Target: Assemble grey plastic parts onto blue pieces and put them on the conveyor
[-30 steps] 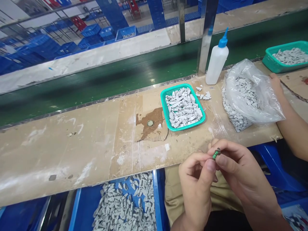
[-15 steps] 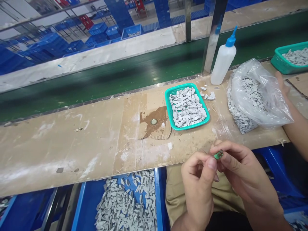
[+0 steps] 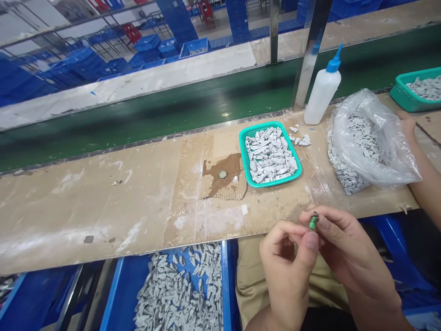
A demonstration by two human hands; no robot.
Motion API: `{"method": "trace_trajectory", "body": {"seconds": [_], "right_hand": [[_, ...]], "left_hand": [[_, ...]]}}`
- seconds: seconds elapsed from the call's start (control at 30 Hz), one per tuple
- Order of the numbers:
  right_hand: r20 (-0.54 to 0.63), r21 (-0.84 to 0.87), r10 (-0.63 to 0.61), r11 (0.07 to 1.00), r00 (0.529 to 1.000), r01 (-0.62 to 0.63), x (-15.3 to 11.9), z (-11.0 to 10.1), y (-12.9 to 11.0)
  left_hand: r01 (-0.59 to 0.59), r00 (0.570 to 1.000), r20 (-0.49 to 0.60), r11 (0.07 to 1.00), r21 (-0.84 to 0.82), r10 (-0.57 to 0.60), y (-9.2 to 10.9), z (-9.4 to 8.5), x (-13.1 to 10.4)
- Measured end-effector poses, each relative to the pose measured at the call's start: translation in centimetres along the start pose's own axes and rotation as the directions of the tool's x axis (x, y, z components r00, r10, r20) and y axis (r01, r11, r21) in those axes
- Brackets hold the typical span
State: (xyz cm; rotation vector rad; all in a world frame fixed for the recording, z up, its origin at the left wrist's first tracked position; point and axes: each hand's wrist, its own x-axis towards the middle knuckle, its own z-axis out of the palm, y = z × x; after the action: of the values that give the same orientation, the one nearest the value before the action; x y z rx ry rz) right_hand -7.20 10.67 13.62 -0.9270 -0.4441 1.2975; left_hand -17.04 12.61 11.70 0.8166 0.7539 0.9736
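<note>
Hands: we are pinching a small green cylindrical part with a dark metal cap (image 3: 313,221) between left hand (image 3: 285,262) and right hand (image 3: 344,250), both closed on it.
Change: we are turning it from slanted to nearly upright.
Position: we are holding it above the worn beige bench edge (image 3: 138,216), near the teal mesh basket of grey plastic pieces (image 3: 245,158).
Meaning: we are probably still inspecting or seating the cap.

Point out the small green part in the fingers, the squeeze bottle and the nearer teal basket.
small green part (image 3: 313,222), head view, on its green body between the fingertips.
squeeze bottle (image 3: 321,97), head view, on its white body.
teal basket (image 3: 243,151), head view, on its left rim.
</note>
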Motion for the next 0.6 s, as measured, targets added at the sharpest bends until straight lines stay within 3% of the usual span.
{"method": "trace_trajectory", "body": {"seconds": [0.23, 0.5, 0.6], "right_hand": [[-0.035, -0.060, -0.043, 0.997, 0.998, 0.040, -0.23, -0.04, 0.09], [-0.101, -0.039, -0.058, 0.998, 0.993, 0.055, -0.14, -0.54, 0.65], [-0.077, -0.001, -0.094, 0.996, 0.993, 0.095, -0.16, -0.91, 0.68]], "left_hand": [[0.081, 0.996, 0.039, 0.996, -0.046, -0.079, 0.13, -0.20, -0.02], [0.085, 0.995, 0.051, 0.995, -0.053, -0.082, 0.00, -0.50, 0.30], [0.108, 0.994, -0.004, 0.993, -0.056, -0.108, 0.02, 0.01, 0.67]]}}
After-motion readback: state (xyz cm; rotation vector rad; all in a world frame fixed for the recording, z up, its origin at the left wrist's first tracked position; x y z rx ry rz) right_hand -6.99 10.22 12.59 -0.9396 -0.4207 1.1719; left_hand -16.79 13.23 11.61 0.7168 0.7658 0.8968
